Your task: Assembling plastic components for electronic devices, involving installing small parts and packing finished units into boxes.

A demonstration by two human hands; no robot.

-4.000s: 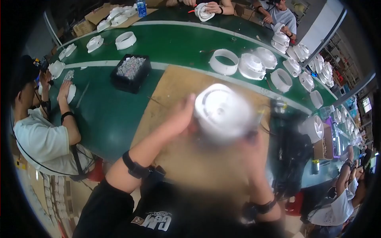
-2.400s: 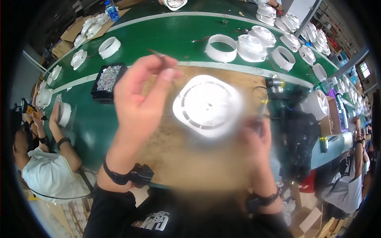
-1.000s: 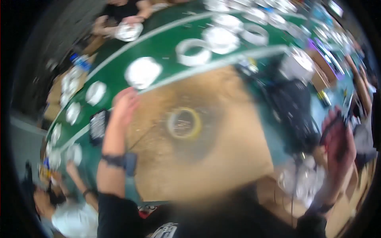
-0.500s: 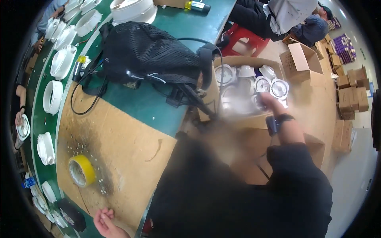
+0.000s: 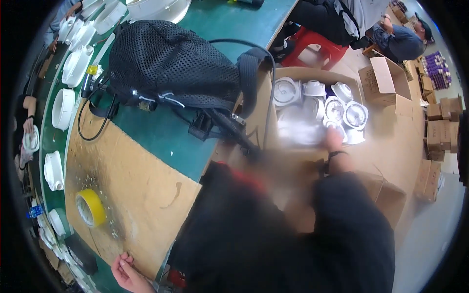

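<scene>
My right arm stretches to a cardboard box [image 5: 322, 74] of white round plastic housings [image 5: 355, 115]. My right hand [image 5: 333, 139] is inside its near side, against the housings; its fingers are blurred and partly hidden, so I cannot tell whether one is gripped. A dark band circles that wrist. My left hand [image 5: 126, 274] rests at the near edge of a brown board [image 5: 151, 195], fingers loosely bent, nothing seen in them. A roll of yellow tape [image 5: 91, 208] lies on the board beyond it, beside small scattered bits.
A black mesh bag [image 5: 171, 68] with cables lies on the green table [image 5: 190, 158]. White rings [image 5: 63, 108] line the belt at left, where another person's hand holds a white part [image 5: 31, 139]. An open carton [image 5: 386, 85] and a red stool [image 5: 312, 49] stand beyond the box.
My right hand has gone lower and nearer within the box, among the housings. The whole view has shifted a little. My left hand stays by the board's edge.
</scene>
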